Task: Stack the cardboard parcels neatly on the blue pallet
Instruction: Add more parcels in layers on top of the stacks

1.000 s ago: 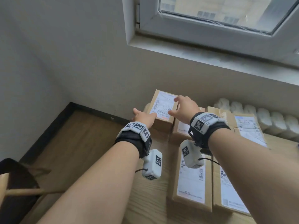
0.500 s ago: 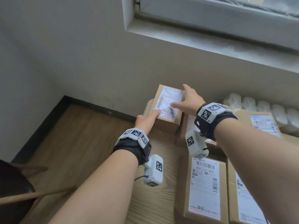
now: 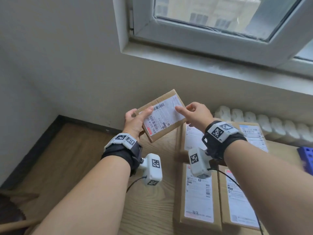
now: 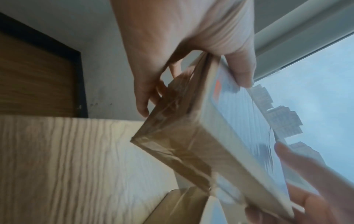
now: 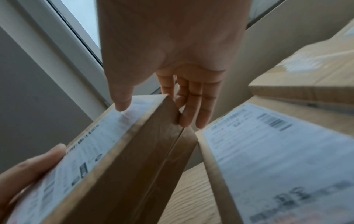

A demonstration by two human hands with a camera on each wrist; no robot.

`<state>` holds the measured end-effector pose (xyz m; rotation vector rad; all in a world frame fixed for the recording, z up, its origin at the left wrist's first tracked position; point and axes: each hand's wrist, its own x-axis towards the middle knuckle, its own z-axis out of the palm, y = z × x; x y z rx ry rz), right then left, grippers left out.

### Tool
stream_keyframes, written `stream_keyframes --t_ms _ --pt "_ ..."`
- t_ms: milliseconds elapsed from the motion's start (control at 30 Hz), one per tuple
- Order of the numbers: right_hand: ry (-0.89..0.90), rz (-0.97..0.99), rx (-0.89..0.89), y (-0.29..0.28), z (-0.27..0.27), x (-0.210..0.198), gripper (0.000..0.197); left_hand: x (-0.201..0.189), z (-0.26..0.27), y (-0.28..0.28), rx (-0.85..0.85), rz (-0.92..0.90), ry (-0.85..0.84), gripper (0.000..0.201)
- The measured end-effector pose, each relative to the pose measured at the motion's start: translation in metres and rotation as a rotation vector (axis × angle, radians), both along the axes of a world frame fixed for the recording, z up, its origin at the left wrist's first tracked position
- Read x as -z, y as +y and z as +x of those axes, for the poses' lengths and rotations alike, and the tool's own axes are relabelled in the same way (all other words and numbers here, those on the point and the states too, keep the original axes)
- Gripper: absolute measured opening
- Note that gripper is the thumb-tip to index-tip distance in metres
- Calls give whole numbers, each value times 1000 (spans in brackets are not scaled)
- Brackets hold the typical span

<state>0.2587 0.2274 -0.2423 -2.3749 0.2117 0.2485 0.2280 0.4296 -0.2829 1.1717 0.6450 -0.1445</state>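
Here we list one small cardboard parcel (image 3: 162, 116), label face up and tilted, held in the air above the far left part of the wooden table (image 3: 152, 209), clear of its surface. Our left hand (image 3: 135, 122) grips the parcel's near left end, thumb on the label, fingers curled beneath. Our right hand (image 3: 196, 114) pinches the right end, thumb on the label edge and fingers behind the side wall; the right wrist view confirms this.

Four more labelled parcels lie flat on the table: two near ones (image 3: 198, 197) side by side, touching or nearly so, and two farther ones (image 3: 191, 138) behind them. A corner of the blue pallet (image 3: 306, 158) shows at the right edge, beyond the parcels. A white radiator (image 3: 264, 121) stands against the wall under the window (image 3: 220, 19).
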Motion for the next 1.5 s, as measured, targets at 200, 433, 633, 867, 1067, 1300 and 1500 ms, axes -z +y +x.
stream_keyframes --t_ms 200,433,633,867,1067,1300,1500 --pt "-22 121 47 -28 -42 -37 82 -49 2 -15 238 108 -112 82" --pt "76 414 141 -76 -89 -79 66 -95 -16 -64 596 122 -244 86" --pt "29 572 271 -116 -139 -97 57 -118 -35 -107 838 140 -285 64" --pt "-90 752 526 -183 -199 -121 50 -153 -83 -172 904 169 -224 56" --pt "-135 812 629 -241 -276 -145 53 -170 -152 -262 935 80 -381 56" --pt "-172 669 561 -330 -389 -190 50 -207 -241 -369 694 54 -435 99" --pt "-211 591 530 -401 -451 -237 61 -245 -306 -448 700 67 -517 96"
